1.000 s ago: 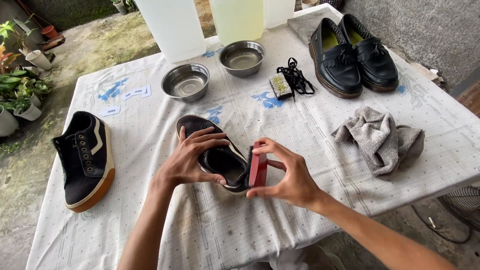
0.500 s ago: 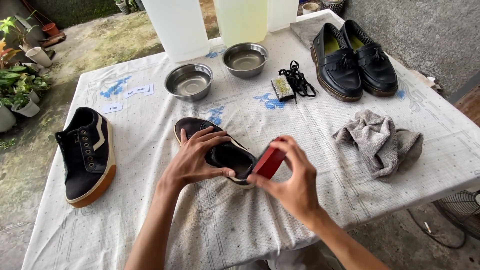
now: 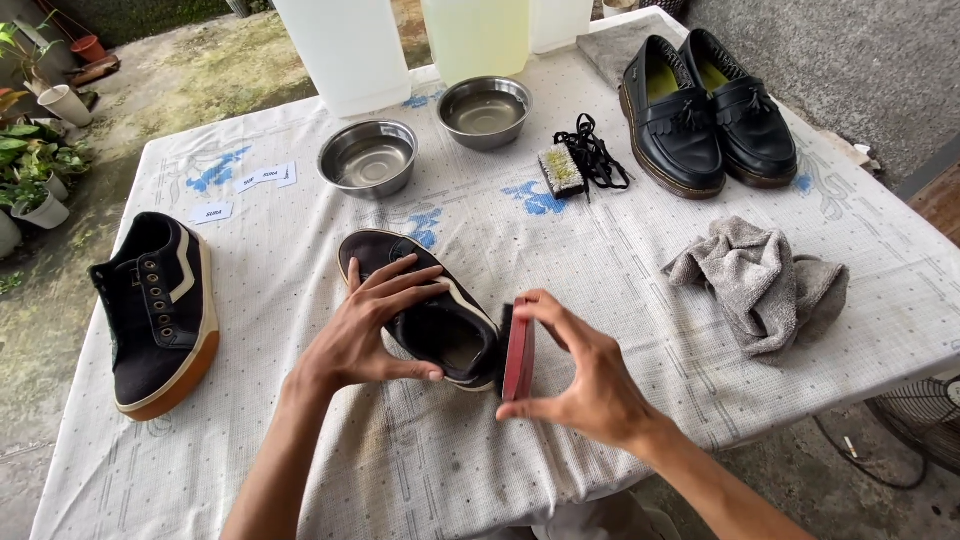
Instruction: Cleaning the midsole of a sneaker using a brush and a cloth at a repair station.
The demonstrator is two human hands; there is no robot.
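Note:
A black sneaker (image 3: 445, 325) with a white side stripe lies on the table near the front. My left hand (image 3: 365, 325) rests spread over its top and grips its near side. My right hand (image 3: 580, 375) holds a red-backed brush (image 3: 518, 350) on edge, its dark bristles against the sneaker's heel end. The matching black sneaker (image 3: 155, 310) with a tan sole stands apart at the left.
Two steel bowls (image 3: 368, 157) (image 3: 484, 108) sit behind, with pale plastic jugs (image 3: 345, 50) at the back. A small brush with black laces (image 3: 575, 165), a pair of black loafers (image 3: 705, 110) and a grey rag (image 3: 765, 285) lie right. Potted plants (image 3: 35, 175) stand on the ground at left.
My right hand has shifted the red brush along the sneaker's heel and turned it more upright. The left hand stays on the sneaker.

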